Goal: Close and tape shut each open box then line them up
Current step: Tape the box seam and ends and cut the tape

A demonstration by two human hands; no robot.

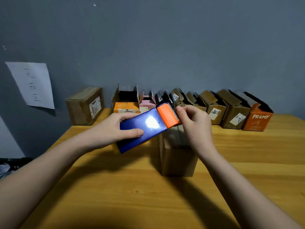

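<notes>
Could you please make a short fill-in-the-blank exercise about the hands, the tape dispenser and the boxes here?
1. The left hand grips the ____ body of the tape dispenser.
2. The right hand pinches at its ____ head.
3. The brown box below stands on the ____.
4. The orange box reads ____.

Answers: blue; orange; table; PRAMY

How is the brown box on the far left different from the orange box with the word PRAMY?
The brown box is plain cardboard; the PRAMY box is orange with white letters. The brown box's top is shut; the PRAMY box's flaps stand open. The brown box sits apart; the PRAMY box touches its neighbour. Both stand on the table by the wall.
</notes>
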